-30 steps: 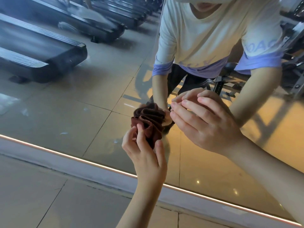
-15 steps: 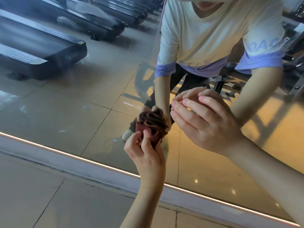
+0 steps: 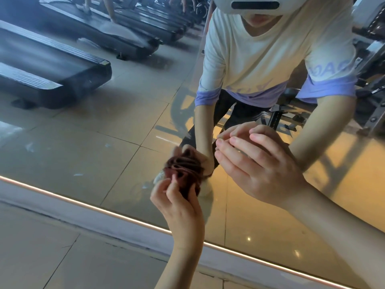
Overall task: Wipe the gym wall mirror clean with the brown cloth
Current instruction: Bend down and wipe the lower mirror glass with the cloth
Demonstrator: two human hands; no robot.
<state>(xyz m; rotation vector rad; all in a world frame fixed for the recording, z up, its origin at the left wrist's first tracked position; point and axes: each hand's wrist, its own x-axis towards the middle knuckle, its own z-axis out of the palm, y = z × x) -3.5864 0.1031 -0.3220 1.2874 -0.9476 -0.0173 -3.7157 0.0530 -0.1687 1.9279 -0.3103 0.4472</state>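
The wall mirror (image 3: 108, 147) fills most of the view and carries small white smudges on the left. My left hand (image 3: 179, 207) comes up from below and grips the bunched brown cloth (image 3: 183, 171), which is pressed against the lower part of the glass. To its right, my right hand (image 3: 256, 163) rests its fingertips on the mirror, fingers loosely extended, holding nothing. The reflection of both arms and of the cloth meets them in the glass.
A lit strip (image 3: 87, 205) runs along the mirror's lower edge above a grey ledge (image 3: 62, 213) and the tiled floor (image 3: 52, 257). Reflected treadmills (image 3: 52, 80) lie at upper left, reflected weight equipment (image 3: 370, 59) at upper right.
My left hand has shifted the cloth slightly lower on the glass. The view has tilted up, showing more of the reflection. My right hand stays in the same place.
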